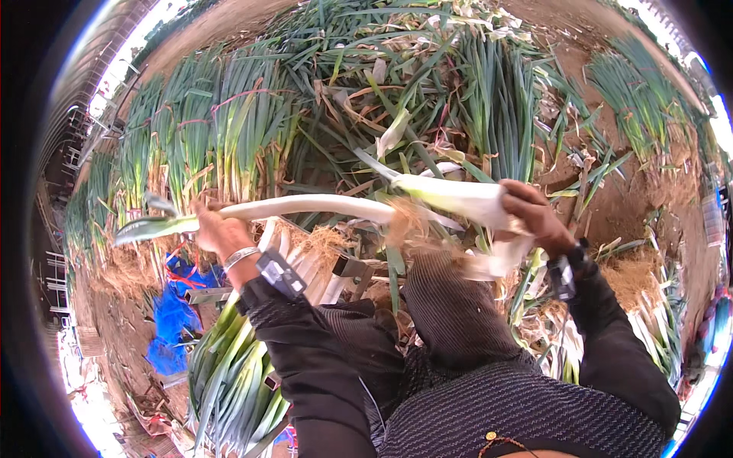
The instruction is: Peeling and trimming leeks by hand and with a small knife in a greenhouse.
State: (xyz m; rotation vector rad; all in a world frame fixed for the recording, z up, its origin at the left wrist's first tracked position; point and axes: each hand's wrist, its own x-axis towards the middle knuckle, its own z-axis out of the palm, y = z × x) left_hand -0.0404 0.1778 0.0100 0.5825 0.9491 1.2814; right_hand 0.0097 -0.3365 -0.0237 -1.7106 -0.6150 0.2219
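My left hand is closed around the upper part of a long green onion. Its bare white shaft runs across in front of me, and its fibrous roots point toward my right side. A wide white-and-green leaf sheath is gripped in my right hand, apart from the left hand. Below that hand, a pale strip of peel hangs blurred. Beside my left forearm lies a pile of green onions, roots away from me and leaves toward me.
Tied upright bundles of green onions stand at the far left, with another bundle ahead. Loose leaves and peelings cover the ground between them. Blue plastic and a metal frame are at left. More rooted onions lie at right.
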